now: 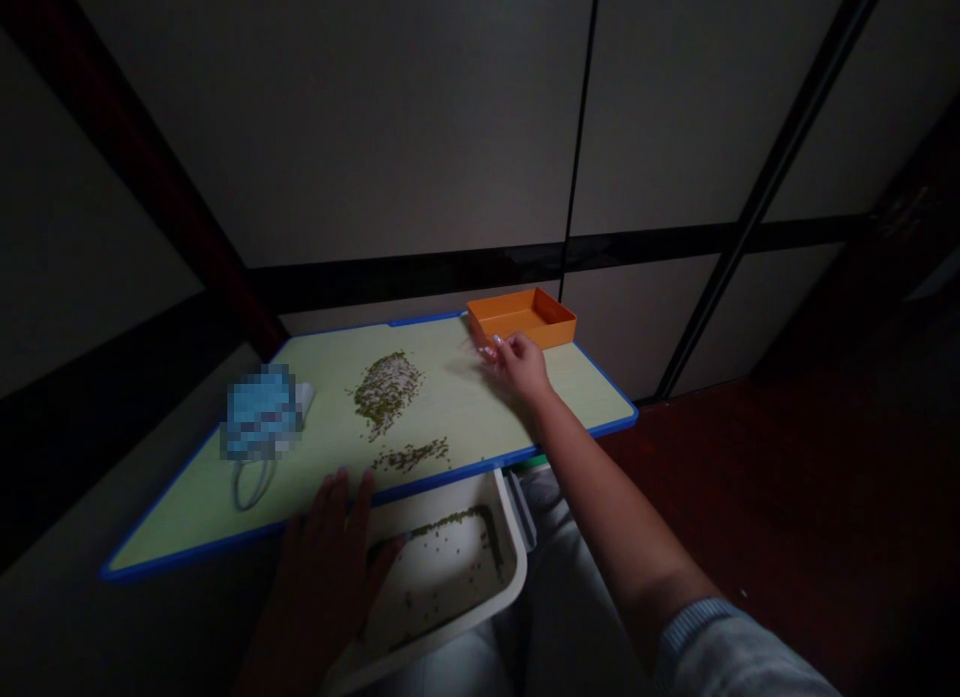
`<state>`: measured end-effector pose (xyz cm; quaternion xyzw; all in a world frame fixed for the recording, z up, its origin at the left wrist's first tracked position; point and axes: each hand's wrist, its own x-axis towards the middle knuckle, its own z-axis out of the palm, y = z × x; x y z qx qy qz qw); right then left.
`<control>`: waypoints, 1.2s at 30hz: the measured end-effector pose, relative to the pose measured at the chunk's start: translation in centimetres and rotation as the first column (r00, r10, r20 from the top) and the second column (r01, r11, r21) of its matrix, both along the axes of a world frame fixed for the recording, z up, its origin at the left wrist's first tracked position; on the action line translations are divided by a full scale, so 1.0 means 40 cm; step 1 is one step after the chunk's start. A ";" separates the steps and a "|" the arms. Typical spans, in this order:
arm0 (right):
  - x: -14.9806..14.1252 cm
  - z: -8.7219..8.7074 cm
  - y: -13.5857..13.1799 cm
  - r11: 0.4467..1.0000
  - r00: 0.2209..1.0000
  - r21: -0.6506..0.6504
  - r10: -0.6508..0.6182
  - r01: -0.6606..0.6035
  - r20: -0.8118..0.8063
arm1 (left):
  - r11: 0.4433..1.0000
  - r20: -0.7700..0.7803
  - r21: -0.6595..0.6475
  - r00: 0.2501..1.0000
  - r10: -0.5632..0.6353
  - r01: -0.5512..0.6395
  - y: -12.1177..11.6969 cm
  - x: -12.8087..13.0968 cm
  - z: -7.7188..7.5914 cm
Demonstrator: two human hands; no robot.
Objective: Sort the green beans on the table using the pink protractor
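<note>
My right hand (523,367) is over the board just in front of the orange box (551,334). Its thumb and fingertips are drawn together in a pinch, slightly blurred; whatever they hold, if anything, is too small to make out. Two patches of small green and brown beans or seeds lie on the pale board (322,352): a larger pile (386,389) and a thinner strip (411,456) nearer the front edge. In shadow, my left hand (326,552) has its fingers apart, with the tips at the board's blue front edge and the thumb over a white bin (511,567).
The white bin sits below the front edge, with more seeds scattered inside. A blurred-out blue item (262,412) with a grey loop (251,485) lies on the board's left side. Behind the board rise cabinet panels (420,127); reddish floor (787,497) shows at right.
</note>
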<state>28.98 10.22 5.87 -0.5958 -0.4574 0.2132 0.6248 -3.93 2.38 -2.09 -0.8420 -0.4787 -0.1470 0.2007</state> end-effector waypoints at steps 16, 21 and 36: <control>-0.032 -0.013 -0.027 0.777 0.816 -0.279 0.576 -0.565 -0.046 | 0.999 0.035 -0.023 0.999 -0.027 0.028 -0.014 0.006 0.010; -0.040 -0.010 -0.034 0.737 0.772 -0.296 0.636 -0.608 -0.002 | 0.999 0.025 -0.001 0.999 -0.036 0.036 -0.014 0.006 0.011; -0.034 -0.013 -0.037 0.705 0.722 -0.226 0.692 -0.672 0.011 | 0.996 0.048 -0.084 0.999 0.000 0.004 -0.020 0.011 0.019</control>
